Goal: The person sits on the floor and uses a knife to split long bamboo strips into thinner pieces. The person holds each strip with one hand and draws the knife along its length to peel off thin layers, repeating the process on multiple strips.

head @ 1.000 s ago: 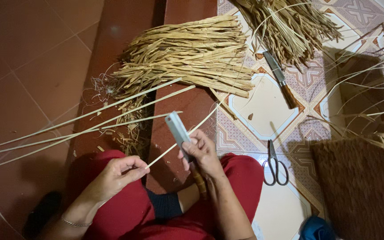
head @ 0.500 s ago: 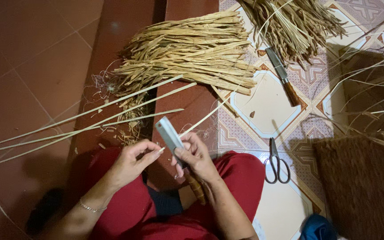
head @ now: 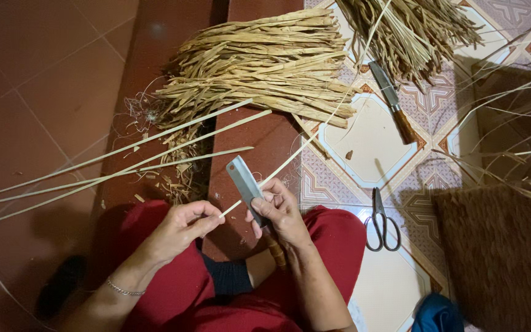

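Hands first, as I read them from my feed: my left hand (head: 182, 224) is pinched closed on the near end of a thin pale strip (head: 290, 161), thumb and forefinger nipping it just where it ends. My right hand (head: 278, 209) is wrapped around the handle of a flat grey blade (head: 244, 181), fingers curled tight, with the blade rising up and away from the knuckles. The strip runs between the two hands, passes just beside the blade, and carries on far ahead and to the right. Whether the blade edge actually touches the strip I cannot quite tell; the fingers cover that spot.

Ahead of the left hand, three long pale strips (head: 155, 157) lie fanned across the red floor (head: 44, 92), stretching off to the left. Beyond both hands sits a thick bundle of dried straw-coloured fibre (head: 265, 61). To the right of the right hand, black scissors (head: 381, 221) rest on the patterned tile, and further ahead of them a knife with a wooden handle (head: 394, 104). A woven basket (head: 505, 246) stands well off to the right.
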